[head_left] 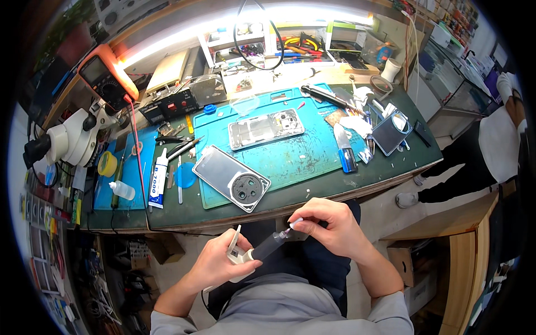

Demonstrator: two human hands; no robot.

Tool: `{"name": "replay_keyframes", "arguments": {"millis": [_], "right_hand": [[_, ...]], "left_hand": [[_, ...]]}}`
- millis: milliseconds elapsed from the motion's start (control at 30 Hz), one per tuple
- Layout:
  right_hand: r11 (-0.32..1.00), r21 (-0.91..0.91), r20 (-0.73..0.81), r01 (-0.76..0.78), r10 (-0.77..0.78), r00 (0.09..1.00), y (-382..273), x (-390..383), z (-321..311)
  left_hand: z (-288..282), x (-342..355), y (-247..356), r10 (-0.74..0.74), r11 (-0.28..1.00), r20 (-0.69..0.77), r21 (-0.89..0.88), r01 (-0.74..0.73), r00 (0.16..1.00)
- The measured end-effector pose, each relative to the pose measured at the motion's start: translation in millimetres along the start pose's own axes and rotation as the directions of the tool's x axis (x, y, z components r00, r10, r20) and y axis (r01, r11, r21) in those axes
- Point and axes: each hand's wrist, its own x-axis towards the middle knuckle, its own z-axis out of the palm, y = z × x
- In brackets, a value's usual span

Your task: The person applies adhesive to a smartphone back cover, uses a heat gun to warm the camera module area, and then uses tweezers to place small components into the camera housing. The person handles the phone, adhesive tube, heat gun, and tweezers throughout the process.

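Over my lap, my left hand (pixel 215 259) is wrapped round the white handle of a dispensing gun with a dark grey syringe barrel (pixel 268 245), which points up to the right. At the syringe's clear tip, my right hand (pixel 335 226) pinches a small white piece (pixel 296 223) between thumb and fingers; whether it is a cap or a wipe I cannot tell. Beyond my hands, a phone back cover (pixel 223 170) with a round camera ring lies slantwise near the bench edge. An opened phone body (pixel 265 129) rests behind it on the blue mat (pixel 312 148).
Left on the bench are a glue tube (pixel 158 178), a dropper bottle (pixel 121 190), tweezers and an orange multimeter (pixel 106 75) beside a microscope (pixel 67 139). A blue-handled brush (pixel 346 153) and another phone (pixel 391 134) lie right. A person (pixel 480 151) stands at the far right.
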Motion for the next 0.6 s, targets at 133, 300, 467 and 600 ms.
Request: {"name": "replay_keyframes", "arguments": {"millis": [133,300,467,600], "right_hand": [[1.000,-0.002,0.033,-0.022,0.022,0.999,3.0,-9.7,1.8],[0.987,0.101,0.040,-0.123,0.119,0.992,12.2,-26.3,7.6],[0.956,0.197,0.070,-0.217,0.207,0.976,20.8,-45.1,8.3],[0.872,0.486,-0.060,0.062,-0.037,0.997,12.5,-68.5,4.8]], "left_hand": [[3.6,2.4,1.8,-0.003,1.000,0.049,0.011,0.003,0.999],[9.8,2.9,0.3,0.020,0.999,0.084,0.047,-0.024,0.996],[11.1,4.8,7.1,0.060,0.990,0.120,0.122,-0.075,0.991],[24.4,11.9,33.3,0.267,0.894,-0.044,-0.361,-0.265,0.963]]}}
